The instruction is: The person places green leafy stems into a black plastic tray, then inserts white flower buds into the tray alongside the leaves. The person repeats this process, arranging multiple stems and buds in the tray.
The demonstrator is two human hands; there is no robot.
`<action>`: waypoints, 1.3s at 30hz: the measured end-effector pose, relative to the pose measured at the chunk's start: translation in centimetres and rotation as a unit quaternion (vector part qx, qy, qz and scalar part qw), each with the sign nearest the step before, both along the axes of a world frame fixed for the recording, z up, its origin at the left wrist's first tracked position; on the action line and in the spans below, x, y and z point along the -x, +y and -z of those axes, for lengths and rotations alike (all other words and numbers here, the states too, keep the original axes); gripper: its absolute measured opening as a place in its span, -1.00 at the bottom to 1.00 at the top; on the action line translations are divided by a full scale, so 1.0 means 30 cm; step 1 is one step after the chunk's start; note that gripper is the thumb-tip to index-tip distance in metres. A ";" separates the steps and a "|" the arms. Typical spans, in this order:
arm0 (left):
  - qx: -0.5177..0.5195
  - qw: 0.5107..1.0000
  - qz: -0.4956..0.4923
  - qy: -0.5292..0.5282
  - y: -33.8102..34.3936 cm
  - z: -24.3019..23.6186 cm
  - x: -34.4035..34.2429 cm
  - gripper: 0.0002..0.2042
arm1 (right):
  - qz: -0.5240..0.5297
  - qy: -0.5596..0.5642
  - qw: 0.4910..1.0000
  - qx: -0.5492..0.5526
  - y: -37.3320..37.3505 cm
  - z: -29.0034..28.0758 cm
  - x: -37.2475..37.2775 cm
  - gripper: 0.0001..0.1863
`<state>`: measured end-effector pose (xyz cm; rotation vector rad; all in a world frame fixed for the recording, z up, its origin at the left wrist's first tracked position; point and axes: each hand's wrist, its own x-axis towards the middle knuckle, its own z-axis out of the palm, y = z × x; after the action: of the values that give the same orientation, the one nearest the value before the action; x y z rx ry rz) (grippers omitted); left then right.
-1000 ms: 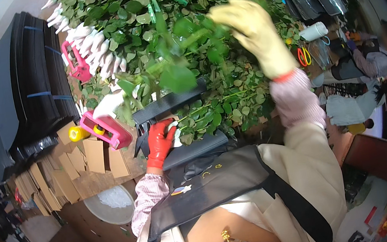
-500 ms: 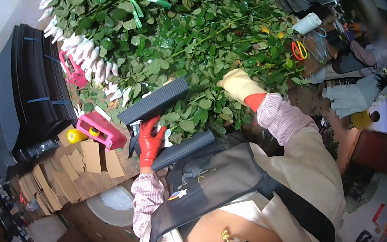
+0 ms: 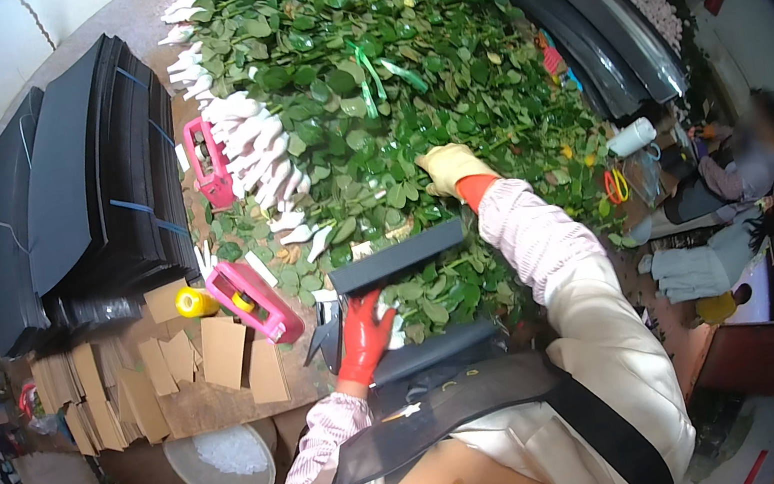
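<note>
My left hand (image 3: 363, 339), in a red glove, curls around white-sleeved flower heads (image 3: 390, 328) at the left end of a short leafy bundle (image 3: 435, 300), inside a black ridged trough (image 3: 399, 255). My right hand (image 3: 452, 168), in a pale yellow glove with a red cuff, is bent into the large pile of leafy stems (image 3: 340, 6) beyond the trough; its fingertips are partly among leaves and what they grip is unclear. White-sleeved heads (image 3: 255, 146) line the pile’s left side.
Dark board stacks (image 3: 64, 182), pink tools (image 3: 250, 304), a yellow roll (image 3: 196, 302) and cardboard pieces (image 3: 222, 351) lie left. A white tub (image 3: 221, 471) stands below. Orange-yellow scissors (image 3: 615, 187), a white cylinder (image 3: 632, 137) and black sheets (image 3: 598, 36) are right, near co-workers (image 3: 743, 155).
My right hand was raised with leafy stems, came down onto the bundle, and now reaches farther into the pile. My left hand stays at the trough. The camera’s view has shifted.
</note>
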<state>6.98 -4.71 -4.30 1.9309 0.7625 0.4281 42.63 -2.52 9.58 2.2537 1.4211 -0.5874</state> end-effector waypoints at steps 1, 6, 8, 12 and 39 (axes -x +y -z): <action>-0.005 1.000 -0.005 0.002 -0.004 -0.014 -0.005 -0.47 | 0.012 0.052 0.998 -0.025 0.021 -0.109 -0.004 -0.39; 0.024 1.000 -0.009 -0.018 0.000 -0.035 -0.008 -0.48 | -0.085 -0.014 0.957 -0.279 0.296 -0.295 -0.175 -0.59; 0.052 0.999 -0.010 0.004 0.006 -0.068 -0.011 -0.48 | -0.065 -0.105 0.956 -0.267 0.484 -0.381 -0.278 -0.63; -0.093 0.992 -0.002 0.085 -0.001 -0.034 0.024 -0.58 | -0.077 -0.264 0.911 -0.309 0.846 -0.411 -0.531 -0.47; 0.076 0.996 0.013 0.050 0.013 -0.049 0.007 -0.72 | -0.105 -0.342 0.751 -0.555 0.574 -0.805 -0.459 -0.83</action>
<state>6.76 -4.31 -2.84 1.8282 0.8105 0.2520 56.41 14.69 33.72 2.4807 1.7259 1.4163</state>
